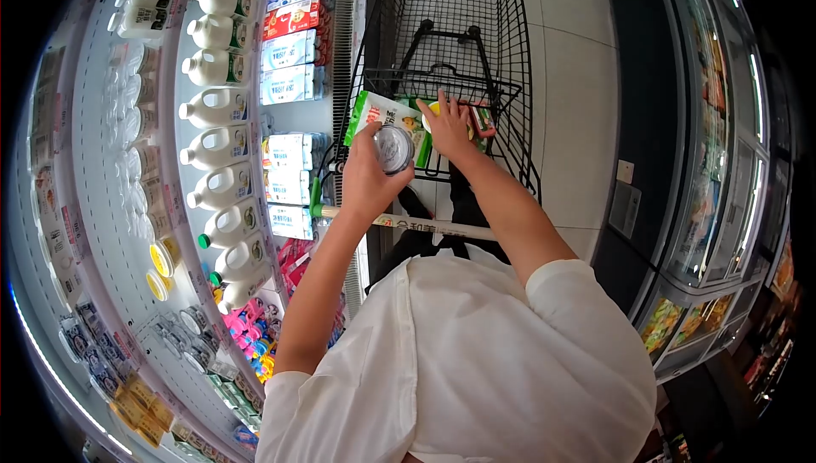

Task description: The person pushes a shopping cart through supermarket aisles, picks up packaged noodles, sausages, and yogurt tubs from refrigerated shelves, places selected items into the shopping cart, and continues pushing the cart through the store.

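My left hand (pixel 365 178) is closed around a round tub (pixel 393 149) with a clear lid, held above the near end of the shopping cart (pixel 387 221). Just behind the tub, a green-and-white packet (pixel 371 112) leans in the cart's upper basket. My right hand (pixel 451 130) reaches palm down into that basket with its fingers spread, over a yellow-edged item (pixel 431 115) that it partly hides. A small red-and-green pack (pixel 484 121) lies just right of those fingers. Whether the right fingertips press on anything I cannot tell.
On the left runs a chilled shelf with white jugs (pixel 217 148), boxed cartons (pixel 287 150), yellow-lidded tubs (pixel 164 256) and stacked cups (pixel 143 123). Glass-fronted freezers (pixel 710 123) line the right side. Between the cart and the freezers lies tiled floor (pixel 574 98).
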`<action>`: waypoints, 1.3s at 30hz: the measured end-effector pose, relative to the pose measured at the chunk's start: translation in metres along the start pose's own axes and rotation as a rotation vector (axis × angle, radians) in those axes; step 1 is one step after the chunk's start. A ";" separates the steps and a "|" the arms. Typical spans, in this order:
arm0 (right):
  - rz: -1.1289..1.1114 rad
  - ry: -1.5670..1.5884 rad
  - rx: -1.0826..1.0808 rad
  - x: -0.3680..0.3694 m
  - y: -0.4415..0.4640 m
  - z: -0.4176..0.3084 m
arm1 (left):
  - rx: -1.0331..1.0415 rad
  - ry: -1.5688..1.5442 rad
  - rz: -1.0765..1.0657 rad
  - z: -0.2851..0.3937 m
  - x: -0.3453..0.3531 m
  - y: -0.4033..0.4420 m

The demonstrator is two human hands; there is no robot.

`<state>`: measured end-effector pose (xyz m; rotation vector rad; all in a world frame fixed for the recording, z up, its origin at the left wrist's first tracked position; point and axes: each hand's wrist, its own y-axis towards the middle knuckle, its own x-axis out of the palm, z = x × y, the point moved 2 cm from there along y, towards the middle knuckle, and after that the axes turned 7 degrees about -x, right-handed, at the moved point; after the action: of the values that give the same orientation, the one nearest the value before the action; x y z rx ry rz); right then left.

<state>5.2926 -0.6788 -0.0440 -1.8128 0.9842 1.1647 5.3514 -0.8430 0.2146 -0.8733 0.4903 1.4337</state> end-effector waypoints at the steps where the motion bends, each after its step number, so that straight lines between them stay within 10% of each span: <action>1: -0.092 0.051 -0.001 -0.008 -0.002 0.002 | 0.003 -0.002 -0.004 -0.001 0.013 0.011; 14: 0.024 0.467 0.118 -0.074 -0.125 0.054 | 0.074 0.097 -0.155 -0.034 0.172 0.094; 32: 0.138 0.425 0.129 -0.094 -0.058 0.001 | -0.534 0.419 -0.249 -0.143 0.068 0.081; 34: -0.267 0.584 0.188 -0.080 -0.055 -0.002 | -0.607 0.389 -0.264 -0.159 0.082 0.089; 39: -0.491 0.639 0.107 -0.030 -0.050 -0.010 | -0.569 0.320 -0.129 -0.163 0.089 0.089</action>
<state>5.3318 -0.6607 -0.0042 -2.2166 0.8328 0.2254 5.3089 -0.9174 0.0280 -1.5769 0.2516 1.3358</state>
